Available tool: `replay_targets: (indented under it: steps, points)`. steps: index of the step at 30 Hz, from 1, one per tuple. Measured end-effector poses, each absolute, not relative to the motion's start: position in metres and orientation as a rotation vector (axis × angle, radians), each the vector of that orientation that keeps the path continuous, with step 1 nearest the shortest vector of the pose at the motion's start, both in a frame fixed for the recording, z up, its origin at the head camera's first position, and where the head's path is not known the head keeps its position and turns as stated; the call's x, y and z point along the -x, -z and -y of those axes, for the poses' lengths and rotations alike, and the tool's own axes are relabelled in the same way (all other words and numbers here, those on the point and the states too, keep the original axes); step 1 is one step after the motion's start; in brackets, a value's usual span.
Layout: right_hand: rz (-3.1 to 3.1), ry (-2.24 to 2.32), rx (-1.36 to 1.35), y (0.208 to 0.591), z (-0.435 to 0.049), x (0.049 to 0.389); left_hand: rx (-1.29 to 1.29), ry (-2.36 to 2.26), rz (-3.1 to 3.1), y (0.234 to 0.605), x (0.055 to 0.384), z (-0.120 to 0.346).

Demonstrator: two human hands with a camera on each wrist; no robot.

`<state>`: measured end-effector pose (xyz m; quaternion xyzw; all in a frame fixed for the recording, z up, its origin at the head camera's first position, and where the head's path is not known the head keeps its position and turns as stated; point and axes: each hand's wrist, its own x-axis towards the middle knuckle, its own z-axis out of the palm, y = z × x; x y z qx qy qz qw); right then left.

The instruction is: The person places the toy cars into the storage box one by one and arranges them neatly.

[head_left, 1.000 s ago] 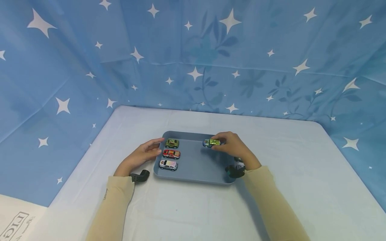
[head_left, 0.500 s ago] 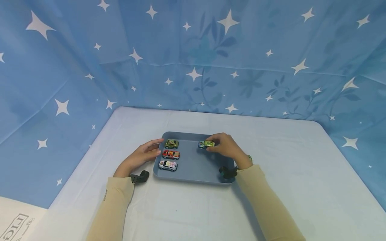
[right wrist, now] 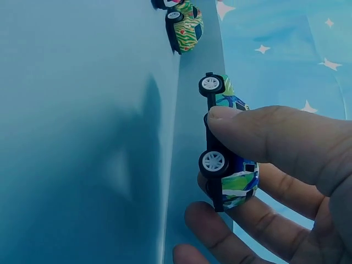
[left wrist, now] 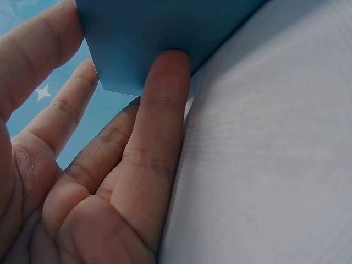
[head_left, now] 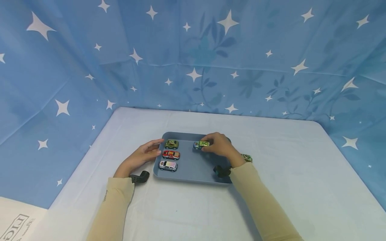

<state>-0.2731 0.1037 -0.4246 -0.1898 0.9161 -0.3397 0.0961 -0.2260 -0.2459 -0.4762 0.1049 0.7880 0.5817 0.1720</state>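
Note:
My right hand (head_left: 221,146) pinches a green and blue toy car (head_left: 201,144) between thumb and fingers, above the far part of the grey-blue tray (head_left: 193,181). In the right wrist view the held toy car (right wrist: 225,165) shows its white-hubbed wheels and dark underside. Along the tray's left side stand a green toy car (head_left: 171,144), a red toy car (head_left: 171,155) and a white toy car (head_left: 168,166), one behind another. At the tray's left end rests my left hand (head_left: 141,154). In the left wrist view its fairly straight fingers (left wrist: 159,110) touch the tray wall.
Another green toy car (head_left: 247,157) sits right of the tray, partly hidden behind the right wrist. White cloth covers the table (head_left: 301,174). A blue star-patterned curtain (head_left: 193,50) hangs behind and at the sides. A printed cream item (head_left: 18,217) lies at lower left.
My right hand has carried the green and blue toy car leftward over the tray, toward the three standing cars. The left hand has kept its place.

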Motion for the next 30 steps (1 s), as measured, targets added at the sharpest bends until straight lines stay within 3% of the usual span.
replay_targets:
  steps: [30]
  points:
    - [-2.786, 0.987, 0.474, 0.438, -0.076, 0.279, -0.311, -1.651, -2.242, 0.477, 0.227, 0.246]
